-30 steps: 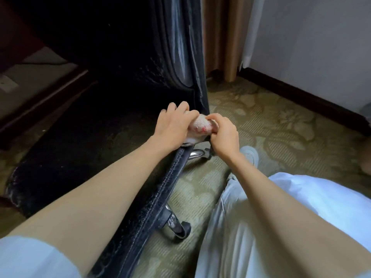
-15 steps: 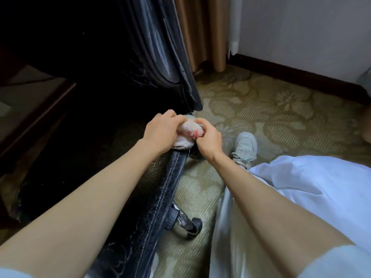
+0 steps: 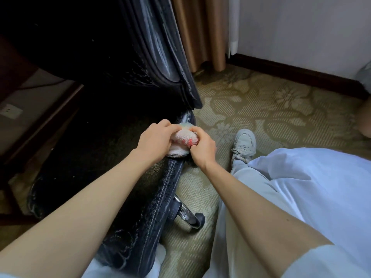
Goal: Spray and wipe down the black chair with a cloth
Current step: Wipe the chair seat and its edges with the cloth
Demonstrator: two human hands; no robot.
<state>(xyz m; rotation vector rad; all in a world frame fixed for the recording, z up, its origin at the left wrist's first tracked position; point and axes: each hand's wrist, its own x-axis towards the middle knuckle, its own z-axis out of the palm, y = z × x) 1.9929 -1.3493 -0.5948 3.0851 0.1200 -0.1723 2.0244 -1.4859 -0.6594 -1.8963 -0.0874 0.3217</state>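
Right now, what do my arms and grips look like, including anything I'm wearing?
Bare forearms, no watch or bracelet. The right arm has a pale bluish-white short sleeve. Left grip and right grip are ungloved, no rings visible.

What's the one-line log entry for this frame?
phase: wipe | left hand: grips cloth | right hand: pinches cloth | cloth: on black chair seat edge

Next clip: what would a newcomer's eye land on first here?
Mid-frame, the left hand and right hand both grip a bunched white cloth with a red patch, pressed on the side edge of the black chair seat. Just right of them, a pale shoe rests on the patterned carpet.
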